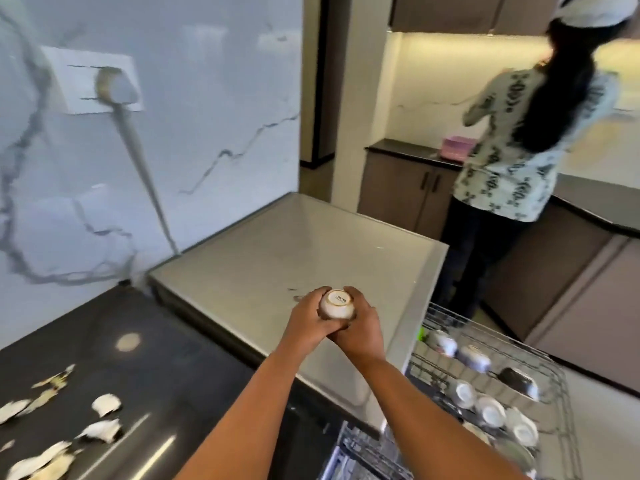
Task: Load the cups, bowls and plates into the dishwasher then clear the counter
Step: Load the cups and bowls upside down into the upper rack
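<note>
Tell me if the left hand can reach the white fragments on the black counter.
Likely not yet: the left hand grips the upturned white ceramic cup, though nothing stands in its way.

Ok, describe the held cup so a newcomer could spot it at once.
Find the pale grey counter in the middle of the view. Over its near part, the left hand and right hand wrap a white cup, upside down. Unlike the cups lying in the wire rack to the right, it alone is held, its gold-ringed base facing the camera.
</note>
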